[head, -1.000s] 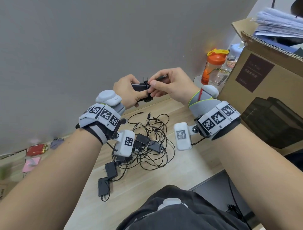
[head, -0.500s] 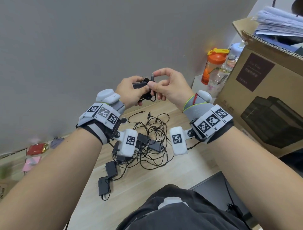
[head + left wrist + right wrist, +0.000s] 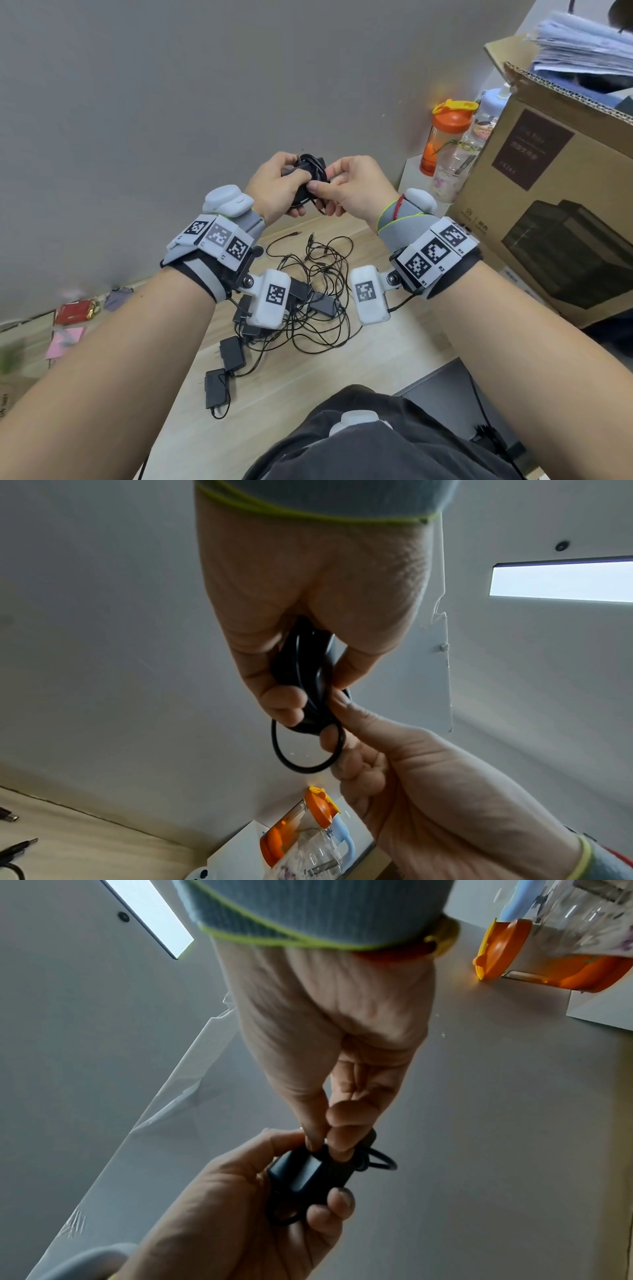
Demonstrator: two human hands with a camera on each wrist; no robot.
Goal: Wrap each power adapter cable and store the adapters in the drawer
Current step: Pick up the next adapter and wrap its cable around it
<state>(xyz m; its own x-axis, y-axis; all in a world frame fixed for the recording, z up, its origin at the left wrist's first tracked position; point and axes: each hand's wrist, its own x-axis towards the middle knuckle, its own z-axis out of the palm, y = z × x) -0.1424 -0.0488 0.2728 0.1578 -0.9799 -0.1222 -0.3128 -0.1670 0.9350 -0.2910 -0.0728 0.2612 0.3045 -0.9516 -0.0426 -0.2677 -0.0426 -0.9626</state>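
The black adapter (image 3: 305, 178), cable coiled round it, sits mid-frame above the desk, gripped by the left hand (image 3: 274, 186). The right hand (image 3: 346, 186) pinches the last loop (image 3: 303, 746) between thumb and forefinger (plug end hidden). Best to tuck that loop snugly so the coils hold, with a tangle of adapters (image 3: 301, 301) waiting below

Black cable-wrapped adapter (image 3: 308, 178) in hand

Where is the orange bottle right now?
The orange bottle stands in the head view's upper right, against the grey wall, beside a clear bottle and left of the cardboard box, beyond the right hand.
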